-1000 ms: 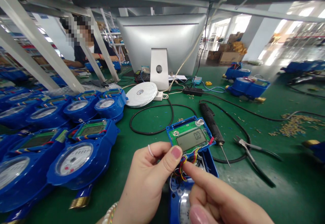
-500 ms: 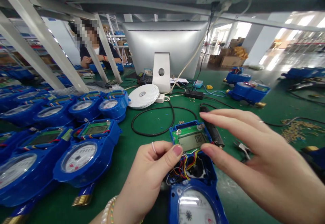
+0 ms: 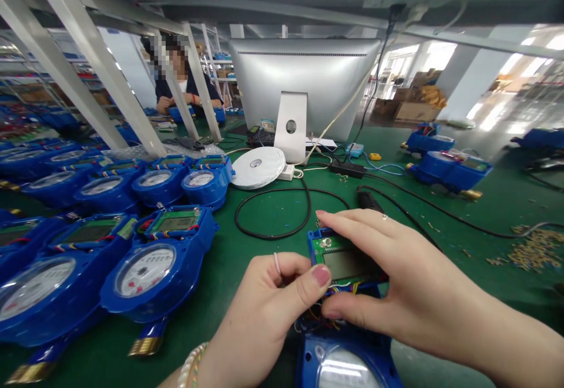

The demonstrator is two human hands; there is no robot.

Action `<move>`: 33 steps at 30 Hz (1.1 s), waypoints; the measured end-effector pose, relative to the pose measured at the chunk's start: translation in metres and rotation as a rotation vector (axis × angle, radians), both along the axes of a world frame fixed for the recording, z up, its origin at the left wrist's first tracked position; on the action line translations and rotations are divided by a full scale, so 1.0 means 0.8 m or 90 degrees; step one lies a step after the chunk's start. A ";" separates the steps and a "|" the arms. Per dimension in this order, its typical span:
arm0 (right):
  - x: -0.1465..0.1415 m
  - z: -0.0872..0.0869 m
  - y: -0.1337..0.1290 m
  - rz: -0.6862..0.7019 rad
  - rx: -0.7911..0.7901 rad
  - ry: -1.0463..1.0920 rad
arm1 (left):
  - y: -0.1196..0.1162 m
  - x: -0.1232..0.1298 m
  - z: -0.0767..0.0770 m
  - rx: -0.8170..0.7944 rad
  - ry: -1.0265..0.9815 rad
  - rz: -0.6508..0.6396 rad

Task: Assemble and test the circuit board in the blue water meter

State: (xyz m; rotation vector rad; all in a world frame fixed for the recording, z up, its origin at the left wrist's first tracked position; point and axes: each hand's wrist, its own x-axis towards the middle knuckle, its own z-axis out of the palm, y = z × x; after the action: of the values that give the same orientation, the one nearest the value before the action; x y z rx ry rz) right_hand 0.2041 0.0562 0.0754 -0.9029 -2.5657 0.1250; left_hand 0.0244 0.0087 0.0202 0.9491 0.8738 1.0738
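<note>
In front of me lies a blue water meter [image 3: 304,356] with its upper compartment uncovered and its round dial partly cut off below. At that compartment sits a green circuit board [image 3: 326,259] with a grey display. My left hand [image 3: 273,300] pinches the board's lower left corner, thumb on top, fingertips hidden. My right hand [image 3: 392,259] arches over the board's right side, fingers spread. Its forefinger is near the far edge and its thumb near the coloured wires [image 3: 352,288] below. Whether that hand presses on the board, I cannot tell.
Several blue meters [image 3: 154,282] stand in rows at left. Behind are a white reel [image 3: 259,168], a looped black cable [image 3: 273,237] and a monitor [image 3: 304,83]. Loose small brass-coloured pieces [image 3: 535,250] lie at right, near more meters [image 3: 453,168]. A person [image 3: 185,88] sits beyond the frame posts.
My right hand has moved left over the board, its thumb dropping towards the wires. It now covers the display's right part. My left hand keeps its hold. The whole view has shifted slightly.
</note>
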 end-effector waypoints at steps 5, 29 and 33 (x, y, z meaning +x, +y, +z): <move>-0.002 -0.004 -0.001 0.005 0.027 -0.012 | 0.001 0.000 0.002 0.000 -0.006 0.004; 0.002 -0.001 -0.015 -0.036 -0.028 0.019 | 0.020 -0.029 0.042 0.129 0.297 -0.203; 0.002 0.000 -0.014 -0.055 -0.071 -0.007 | 0.011 -0.026 0.040 0.156 0.330 -0.165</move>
State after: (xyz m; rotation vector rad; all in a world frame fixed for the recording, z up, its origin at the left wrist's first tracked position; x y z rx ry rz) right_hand 0.2054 0.0450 0.0751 -1.0573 -2.5452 0.2413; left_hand 0.0032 0.0174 0.0526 1.5446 1.0140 0.7278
